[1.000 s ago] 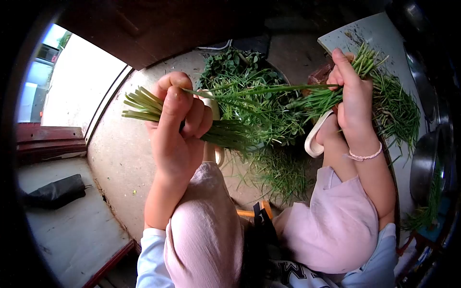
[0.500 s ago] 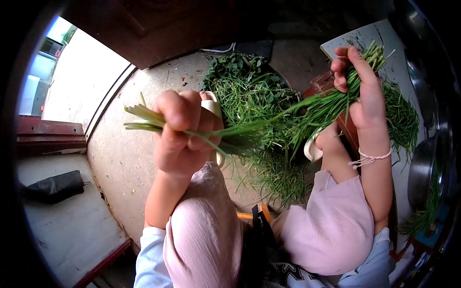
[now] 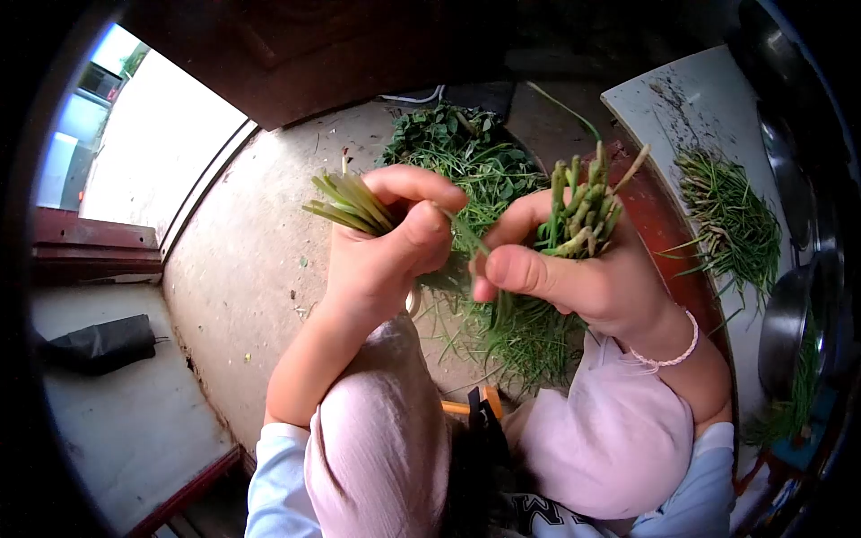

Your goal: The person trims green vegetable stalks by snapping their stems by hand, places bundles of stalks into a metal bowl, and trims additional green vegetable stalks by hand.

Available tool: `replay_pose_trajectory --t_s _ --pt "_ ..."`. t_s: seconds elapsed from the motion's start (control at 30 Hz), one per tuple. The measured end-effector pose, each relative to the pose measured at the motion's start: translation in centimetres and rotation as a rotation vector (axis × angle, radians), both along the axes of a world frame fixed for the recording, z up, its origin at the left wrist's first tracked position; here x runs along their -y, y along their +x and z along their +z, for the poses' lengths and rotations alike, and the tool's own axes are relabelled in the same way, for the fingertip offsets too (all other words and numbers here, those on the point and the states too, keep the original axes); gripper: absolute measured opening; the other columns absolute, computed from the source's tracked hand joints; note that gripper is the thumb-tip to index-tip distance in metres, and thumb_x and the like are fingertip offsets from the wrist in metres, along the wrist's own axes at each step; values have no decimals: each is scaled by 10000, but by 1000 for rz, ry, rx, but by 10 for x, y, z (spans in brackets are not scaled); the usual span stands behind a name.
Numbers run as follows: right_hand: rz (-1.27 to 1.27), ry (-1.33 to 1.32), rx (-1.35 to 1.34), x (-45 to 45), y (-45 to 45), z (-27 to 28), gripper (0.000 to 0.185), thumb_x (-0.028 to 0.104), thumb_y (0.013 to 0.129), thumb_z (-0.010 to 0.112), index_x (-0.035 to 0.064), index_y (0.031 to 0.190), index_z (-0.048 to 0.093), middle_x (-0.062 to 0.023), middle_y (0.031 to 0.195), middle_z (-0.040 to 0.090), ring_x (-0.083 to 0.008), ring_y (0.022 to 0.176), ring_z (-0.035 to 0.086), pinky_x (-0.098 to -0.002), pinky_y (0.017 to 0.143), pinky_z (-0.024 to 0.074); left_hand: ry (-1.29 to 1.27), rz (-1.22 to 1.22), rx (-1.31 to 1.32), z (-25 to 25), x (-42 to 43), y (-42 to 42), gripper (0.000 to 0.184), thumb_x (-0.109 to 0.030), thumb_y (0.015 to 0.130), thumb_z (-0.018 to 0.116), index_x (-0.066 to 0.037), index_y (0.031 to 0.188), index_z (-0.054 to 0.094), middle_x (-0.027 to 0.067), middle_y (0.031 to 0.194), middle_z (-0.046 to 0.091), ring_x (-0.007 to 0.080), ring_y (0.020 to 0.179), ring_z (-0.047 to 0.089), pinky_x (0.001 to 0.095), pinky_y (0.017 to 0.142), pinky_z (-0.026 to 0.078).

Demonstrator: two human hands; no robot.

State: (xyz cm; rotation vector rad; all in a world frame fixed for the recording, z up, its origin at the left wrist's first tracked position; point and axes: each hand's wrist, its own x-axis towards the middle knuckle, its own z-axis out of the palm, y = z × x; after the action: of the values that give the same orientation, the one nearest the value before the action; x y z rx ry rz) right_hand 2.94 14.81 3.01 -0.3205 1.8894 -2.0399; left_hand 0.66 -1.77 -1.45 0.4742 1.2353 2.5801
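Note:
My left hand (image 3: 372, 269) is closed around a small bunch of chives (image 3: 352, 204), whose pale cut ends point up and to the left. A thicker bunch of chives (image 3: 583, 215) is gripped in my right hand (image 3: 596, 287), stem ends upward. Between the two hands runs a thin green blade (image 3: 466, 235), pinched at the left thumb and reaching the right fingertips. The leafy parts of both bunches are mostly hidden by my hands. Below them on the floor lies a heap of loose greens (image 3: 516, 336).
At the right, a white board (image 3: 664, 108) carries soil crumbs and another pile of chives (image 3: 731, 220). A metal bowl (image 3: 787, 327) stands beside it. A black wrapped object (image 3: 103, 345) rests on a pale surface at left. An orange handle (image 3: 457, 408) shows between my knees.
Both hands have come closer together in front of me. The right hand has moved left and down and turned, so its bunch's stem ends now face me. The left hand has shifted right.

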Motion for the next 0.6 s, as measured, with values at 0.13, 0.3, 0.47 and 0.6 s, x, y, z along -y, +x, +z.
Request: replay_pose_trajectory --t_s 0.13,0.3,0.47,0.6 --pt "-84 5 71 -2 -1 6 198 208 749 599 15 760 556 -34 628 584 -18 445 419 -137 380 280 -214 63 -14 1 0 -3 230 -126 731 614 -1 909 539 -39 593 454 10 467 342 157 413 251" --pt "-82 56 1 -3 -1 0 188 212 746 599 29 735 559 -16 606 569 -17 473 446 -134 384 287 -419 71 -178 13 -6 -1 79 -11 672 640 6 724 583 -24 603 528 5 502 406 148 440 305" --pt "-108 101 44 -4 1 1 164 187 749 565 27 718 556 -3 583 546 -26 494 469 -142 381 293 -529 278 -208 15 -3 0 36 -3 706 607 -5 700 571 2 622 556 33 533 466 155 466 356" --pt "-97 80 46 -5 3 -2 147 162 758 534 22 719 552 -12 593 544 -30 495 471 -143 381 294 -560 513 -51 12 0 -8 40 -27 740 580 1 769 583 -15 623 533 19 526 440 145 464 335"
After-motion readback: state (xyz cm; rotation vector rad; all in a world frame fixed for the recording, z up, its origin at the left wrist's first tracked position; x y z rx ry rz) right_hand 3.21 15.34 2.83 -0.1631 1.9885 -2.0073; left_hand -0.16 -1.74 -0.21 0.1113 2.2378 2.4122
